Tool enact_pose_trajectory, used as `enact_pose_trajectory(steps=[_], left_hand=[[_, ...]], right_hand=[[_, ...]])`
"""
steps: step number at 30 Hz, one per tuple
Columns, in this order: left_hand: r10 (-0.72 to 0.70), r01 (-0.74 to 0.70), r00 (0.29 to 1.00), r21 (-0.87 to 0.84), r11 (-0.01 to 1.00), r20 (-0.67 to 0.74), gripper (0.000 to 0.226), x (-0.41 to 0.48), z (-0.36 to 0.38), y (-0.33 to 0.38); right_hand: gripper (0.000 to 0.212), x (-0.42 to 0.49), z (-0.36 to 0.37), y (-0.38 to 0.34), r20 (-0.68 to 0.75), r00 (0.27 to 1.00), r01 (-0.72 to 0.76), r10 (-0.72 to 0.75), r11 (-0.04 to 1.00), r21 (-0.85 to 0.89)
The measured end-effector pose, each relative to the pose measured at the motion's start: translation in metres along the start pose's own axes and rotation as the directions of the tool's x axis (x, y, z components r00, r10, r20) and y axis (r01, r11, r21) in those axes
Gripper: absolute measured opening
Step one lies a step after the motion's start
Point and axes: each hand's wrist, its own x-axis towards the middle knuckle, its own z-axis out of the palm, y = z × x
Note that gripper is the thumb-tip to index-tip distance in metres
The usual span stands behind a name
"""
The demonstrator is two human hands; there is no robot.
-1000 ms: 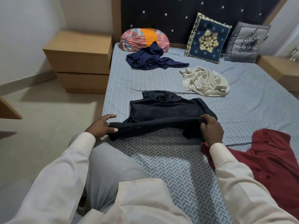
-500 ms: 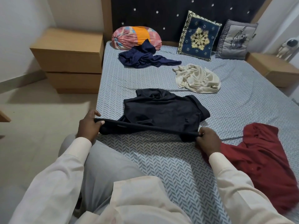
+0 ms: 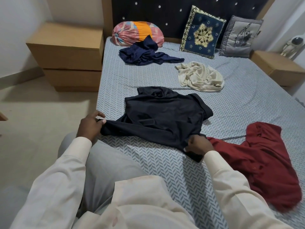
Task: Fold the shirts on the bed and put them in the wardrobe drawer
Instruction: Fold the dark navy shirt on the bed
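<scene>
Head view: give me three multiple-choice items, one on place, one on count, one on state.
1. Where does the red shirt lie? A. On the floor. B. On the bed, right of the black shirt. C. Against the headboard.
2. How many loose shirts are on the bed? A. Two. B. Four. C. Six.
3. What holds the black shirt? A. Left-hand grip and right-hand grip, each pinching its near edge. B. Left-hand grip only. C. Neither.
Key: 1 B, it lies beside the right-hand grip; 2 B, black, red, navy shirt and cream shirt; 3 A, both grips pinch cloth.
</scene>
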Motion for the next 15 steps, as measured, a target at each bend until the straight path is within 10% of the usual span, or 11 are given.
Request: enact_pose_trajectory(steps=[6,15], left_hand=[[-0.122,0.116,0.993,-0.260,0.959,-0.006,0.018,-0.001,-0.004,0.001],[-0.091,0.096,0.995,-0.373,0.923,0.031,0.004,-0.003,-0.013,-0.002]], right_hand=[[0.023,-0.003,0.026,-0.032,-0.119,0.969,0.223,-0.216,0.973,0.057],[0.009,0.003,0.013,-0.033,-0.425,0.902,0.171,-0.075,0.966,0.193]])
